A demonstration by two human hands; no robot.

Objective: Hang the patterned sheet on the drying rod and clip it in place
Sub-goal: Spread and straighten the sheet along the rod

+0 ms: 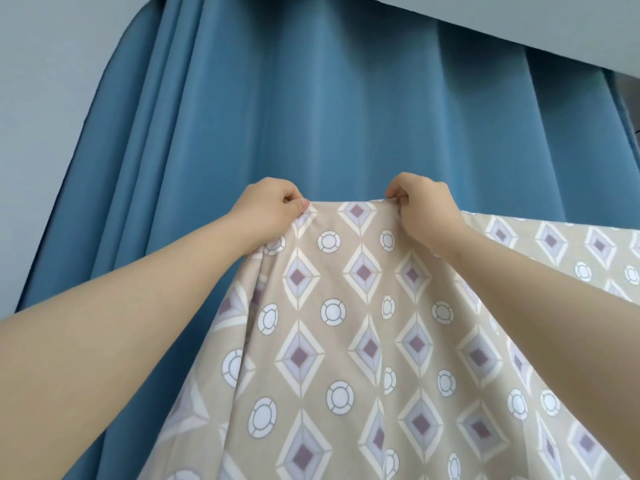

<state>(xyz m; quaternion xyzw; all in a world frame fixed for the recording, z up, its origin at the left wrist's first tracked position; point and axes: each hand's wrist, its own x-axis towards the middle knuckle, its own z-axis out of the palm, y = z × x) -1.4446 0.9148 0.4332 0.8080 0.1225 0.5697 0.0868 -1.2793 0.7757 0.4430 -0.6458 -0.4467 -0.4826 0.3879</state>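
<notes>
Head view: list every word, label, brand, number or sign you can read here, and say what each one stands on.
None: no text can be read in this view.
The patterned sheet carries only diamonds and ringed circles, no letters or numbers.
The blue curtain and the grey wall are plain.
No tag or label shows along the top edge that the left hand and the right hand pinch.

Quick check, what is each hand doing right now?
Left hand: pinches the top edge of the patterned sheet at its left corner.
Right hand: grips the same top edge, further right.
</notes>
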